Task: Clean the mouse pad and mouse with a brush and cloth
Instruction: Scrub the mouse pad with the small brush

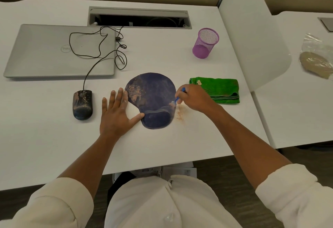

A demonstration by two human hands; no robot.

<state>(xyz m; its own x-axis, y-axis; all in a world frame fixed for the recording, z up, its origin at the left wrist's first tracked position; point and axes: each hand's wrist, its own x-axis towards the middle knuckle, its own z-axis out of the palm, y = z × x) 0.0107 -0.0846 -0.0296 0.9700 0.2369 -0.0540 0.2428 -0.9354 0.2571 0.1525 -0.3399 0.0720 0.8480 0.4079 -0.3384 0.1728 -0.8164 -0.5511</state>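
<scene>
Both my sleeves frame the desk [180, 143]; my left hand [115, 115] lies flat with straight fingers, thumb against the mouse pad's [153, 92] near-left edge, while my right hand [193, 98] pinches a small blue brush [179, 97] at the pad's right rim, bristles apparently touching. Recommend short outward strokes toward the spilled dust on bare desk, keeping short of the green cloth [219, 89]. Dirt remains upper-left on the pad; the soiled mouse [82, 105] sits well left.

The right hand [193, 98] covers most of the blue brush [180, 94], whose bristles are too small to make out, while the picture's right edge cuts off a clear bag [317, 56] of tan powder and a grey panel [327, 24] on the neighbouring tabletop [297, 110].
</scene>
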